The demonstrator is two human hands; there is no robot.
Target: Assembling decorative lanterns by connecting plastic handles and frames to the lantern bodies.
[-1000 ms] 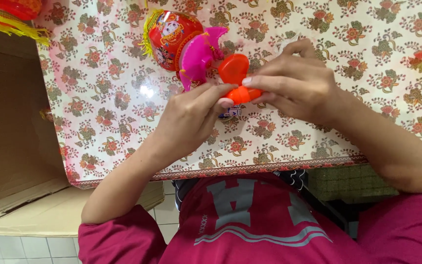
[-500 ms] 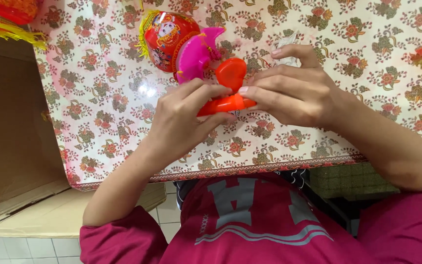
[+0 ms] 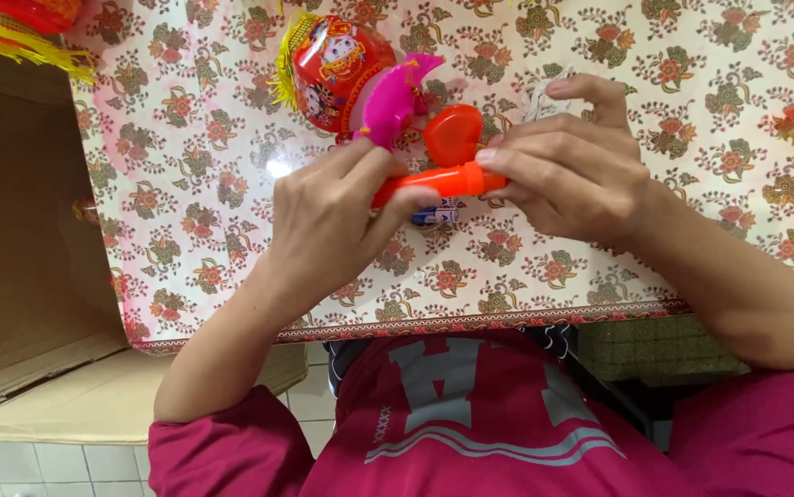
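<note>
Orange plastic stick [image 3: 443, 181] held level above the flowered tablecloth [image 3: 691, 110], near the middle of the table, with an orange disc [image 3: 453, 133] standing on it at the far side. Left hand [image 3: 337, 216] closed on the left end, thumb laid along the top; right hand [image 3: 567, 170] pinching the right end with curled fingers, index finger raised. Beyond, a red lantern toy [image 3: 337, 60] with pink fin [image 3: 392, 97] and yellow fringe; at far left, a cardboard box [image 3: 19, 230].

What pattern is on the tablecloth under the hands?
The glossy cream tablecloth has a repeating red-and-green flower print, clearest in the head view.
</note>
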